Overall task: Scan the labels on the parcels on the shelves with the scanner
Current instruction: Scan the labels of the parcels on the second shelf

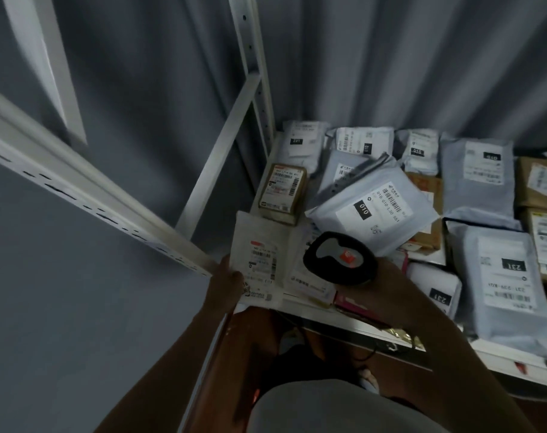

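Note:
My left hand [226, 284] grips the lower left corner of a flat white parcel [259, 242] with a printed label, tilting it up at the shelf's front left. My right hand [387, 292] holds the black scanner [340, 259], whose head with a grey and orange top hangs just right of that parcel. The fingers of this hand are hidden under the scanner. Behind it lies a grey mailer bag [372, 210] labelled 010, and a small brown box [283, 192] sits at the back left.
Several more grey bags and cardboard boxes cover the white shelf [315, 314], such as a long bag [509, 276] marked 231 at the right. White metal uprights and braces [222, 145] frame the left side. Grey curtain hangs behind. A lower shelf level shows below.

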